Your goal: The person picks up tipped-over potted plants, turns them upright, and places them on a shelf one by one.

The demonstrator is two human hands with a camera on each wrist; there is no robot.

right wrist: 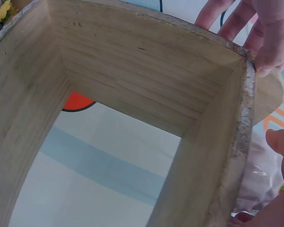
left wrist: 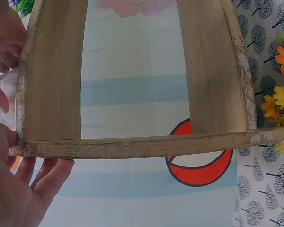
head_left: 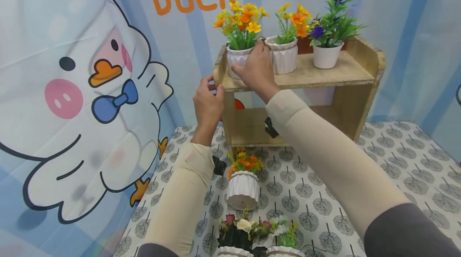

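Note:
In the head view, my right hand (head_left: 257,69) holds a white fluted pot (head_left: 233,61) of orange and yellow flowers at the left end of the shelf top. The thumb lies across the pot's front, and the fingers are at its right side. My left hand (head_left: 209,103) grips the left side of the wooden shelf (head_left: 302,79); the left wrist view shows its thumb at the front edge and fingers round the outer face. Right of the held pot stands another fluted pot (head_left: 284,59) with orange flowers, then a smooth white pot (head_left: 327,55) with purple flowers.
On the tree-patterned cloth (head_left: 396,161) before the shelf lies a tilted pot (head_left: 243,189) of orange flowers. Closer still are pots of roses (head_left: 235,227) and white blossoms (head_left: 284,233), partly cut off. A duck-printed curtain (head_left: 72,101) hangs at left and behind.

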